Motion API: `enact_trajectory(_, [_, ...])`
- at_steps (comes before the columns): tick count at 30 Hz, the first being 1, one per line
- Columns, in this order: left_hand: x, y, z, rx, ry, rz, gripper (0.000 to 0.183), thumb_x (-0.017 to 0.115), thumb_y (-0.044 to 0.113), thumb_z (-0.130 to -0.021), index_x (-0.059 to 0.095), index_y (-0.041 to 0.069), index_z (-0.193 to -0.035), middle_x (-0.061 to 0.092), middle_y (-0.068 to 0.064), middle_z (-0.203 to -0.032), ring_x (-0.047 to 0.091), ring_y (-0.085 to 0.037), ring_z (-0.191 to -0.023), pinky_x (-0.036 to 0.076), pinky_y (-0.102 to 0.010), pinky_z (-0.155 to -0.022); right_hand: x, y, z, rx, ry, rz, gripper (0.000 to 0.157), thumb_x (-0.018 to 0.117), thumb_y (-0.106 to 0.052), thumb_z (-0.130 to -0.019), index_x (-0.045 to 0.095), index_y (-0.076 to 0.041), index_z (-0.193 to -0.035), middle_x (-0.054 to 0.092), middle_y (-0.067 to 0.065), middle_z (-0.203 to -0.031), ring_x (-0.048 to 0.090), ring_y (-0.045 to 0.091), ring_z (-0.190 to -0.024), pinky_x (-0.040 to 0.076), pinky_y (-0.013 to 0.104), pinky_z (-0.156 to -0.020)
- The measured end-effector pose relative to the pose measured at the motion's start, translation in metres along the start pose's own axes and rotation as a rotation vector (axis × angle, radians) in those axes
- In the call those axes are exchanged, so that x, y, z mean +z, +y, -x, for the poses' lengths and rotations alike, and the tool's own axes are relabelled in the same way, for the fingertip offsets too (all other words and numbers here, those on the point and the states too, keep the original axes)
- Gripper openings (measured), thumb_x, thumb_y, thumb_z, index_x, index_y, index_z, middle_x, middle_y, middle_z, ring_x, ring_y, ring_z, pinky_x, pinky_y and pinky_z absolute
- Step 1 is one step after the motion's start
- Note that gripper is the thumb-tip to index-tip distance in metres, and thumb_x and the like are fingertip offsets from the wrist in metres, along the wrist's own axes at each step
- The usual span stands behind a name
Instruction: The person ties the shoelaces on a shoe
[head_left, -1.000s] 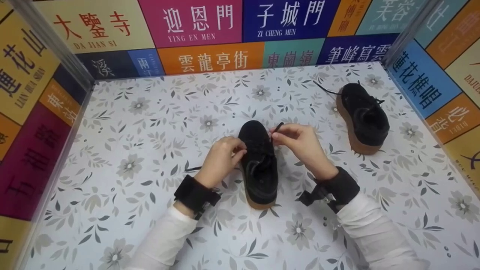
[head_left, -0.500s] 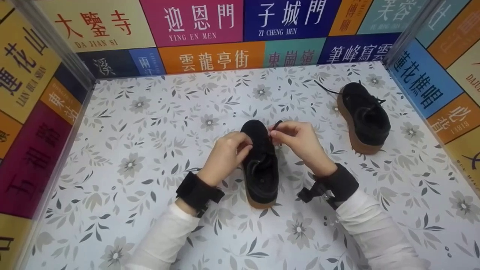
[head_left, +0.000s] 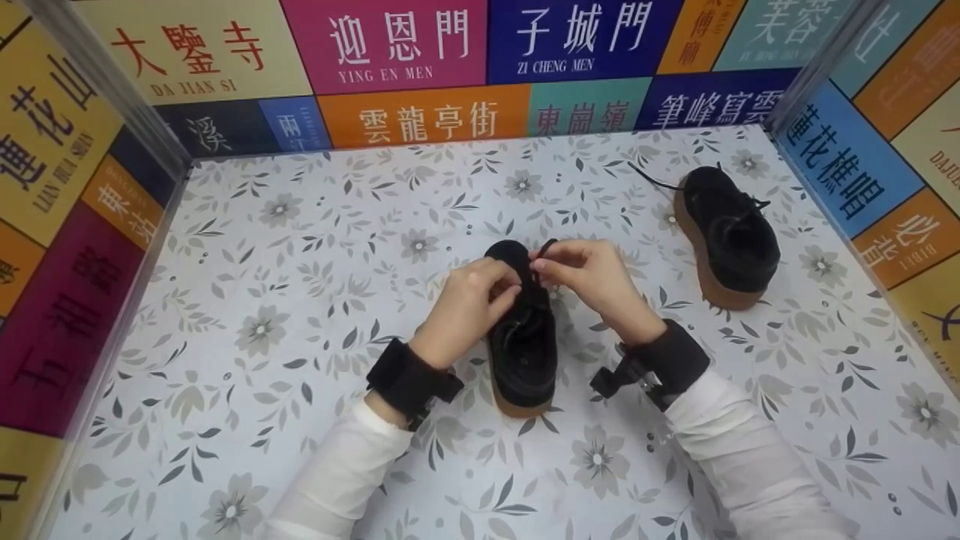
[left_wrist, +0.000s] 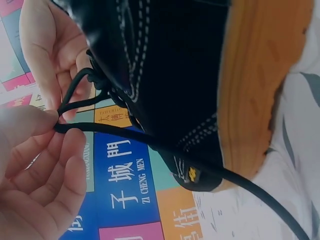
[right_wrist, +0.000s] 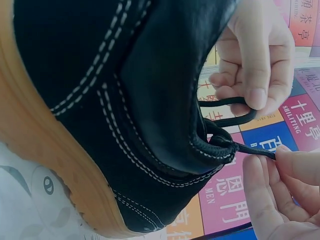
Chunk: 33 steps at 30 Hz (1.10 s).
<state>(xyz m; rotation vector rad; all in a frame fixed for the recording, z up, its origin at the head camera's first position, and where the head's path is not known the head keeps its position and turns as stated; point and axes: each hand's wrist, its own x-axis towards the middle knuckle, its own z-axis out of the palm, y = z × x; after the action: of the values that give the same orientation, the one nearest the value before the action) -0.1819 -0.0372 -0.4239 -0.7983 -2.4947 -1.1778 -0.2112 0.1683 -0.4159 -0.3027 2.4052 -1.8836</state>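
Note:
A black shoe [head_left: 525,379] with a tan sole stands on the floral surface, its toe pointing away from me. My left hand [head_left: 466,304] is at the shoe's left side, over the laces. Between its thumb and forefinger it pinches a black shoelace [left_wrist: 125,133], doubled back into a loop, with the loose end trailing down past the toe. My right hand [head_left: 596,279] is at the right side and pinches the other shoelace [right_wrist: 255,151] between thumb and finger. The laces cross in a knot [right_wrist: 220,142] at the shoe's tongue.
A second black shoe [head_left: 729,229] with a tan sole stands at the back right, one lace trailing to its left. Colourful lettered panels [head_left: 420,45] wall the back and both sides. The white tabletop [head_left: 337,225] has a grey leaf and flower pattern.
My left hand has moved right and slightly up across the front of the shoe. My right hand has shifted a little left, bringing the hands closer together. The far shoe stays put.

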Motion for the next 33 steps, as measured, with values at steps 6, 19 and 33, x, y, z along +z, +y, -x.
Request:
enact_trajectory(6, [0.006, 0.001, -0.002, 0.02, 0.04, 0.004, 0.004, 0.074, -0.002, -0.095, 0.074, 0.001, -0.092, 0.074, -0.013, -0.091, 0.073, -0.026, -0.083, 0.062, -0.032, -0.077, 0.003, -0.001, -0.005, -0.028, -0.033, 0.078, 0.018, 0.077, -0.001, -0.096, 0.077, 0.013, -0.107, 0.082, 0.016, -0.101, 0.07, -0.002, -0.073, 0.059, 0.015, -0.071])
enact_trajectory(19, [0.016, 0.002, -0.005, 0.031, 0.109, 0.036, 0.004, 0.077, -0.003, -0.092, 0.075, -0.001, -0.094, 0.076, -0.015, -0.094, 0.075, -0.027, -0.086, 0.064, -0.031, -0.081, 0.009, -0.002, -0.011, 0.01, -0.067, 0.088, 0.019, 0.069, 0.005, -0.095, 0.076, 0.015, -0.11, 0.081, 0.02, -0.102, 0.07, -0.003, -0.074, 0.059, 0.014, -0.069])
enact_trajectory(33, [0.02, 0.001, -0.003, 0.053, 0.139, 0.043, 0.006, 0.076, -0.003, -0.093, 0.075, -0.002, -0.099, 0.075, -0.014, -0.097, 0.075, -0.027, -0.091, 0.063, -0.03, -0.085, 0.011, 0.0, -0.019, 0.125, -0.081, 0.053, 0.029, 0.072, 0.002, -0.094, 0.073, 0.013, -0.122, 0.08, 0.02, -0.113, 0.071, -0.003, -0.075, 0.059, 0.014, -0.07])
